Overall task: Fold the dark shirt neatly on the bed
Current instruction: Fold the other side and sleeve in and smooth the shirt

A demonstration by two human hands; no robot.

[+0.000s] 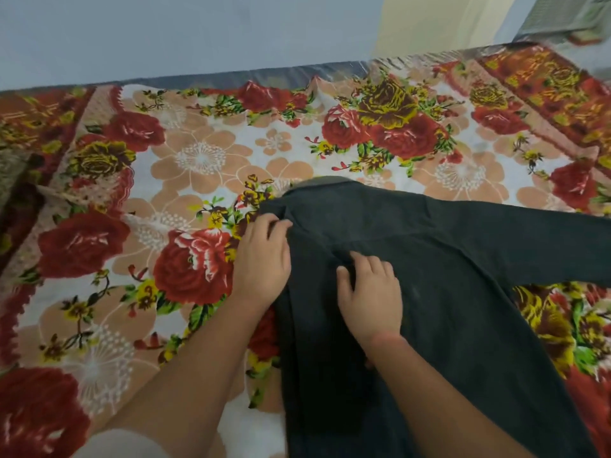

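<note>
The dark shirt [446,292] lies flat on the bed [185,180], collar toward the far side, its left side folded in along a straight vertical edge. One sleeve stretches out to the right edge of view. My left hand [261,259] pinches the cloth at the folded shoulder near the collar. My right hand [370,292] rests on the chest of the shirt with its fingers curled, bunching a small ridge of cloth.
A floral bedsheet with red roses covers the bed. A grey wall [182,31] runs behind the bed's far edge. A dark patterned cloth [13,180] lies at the far left edge.
</note>
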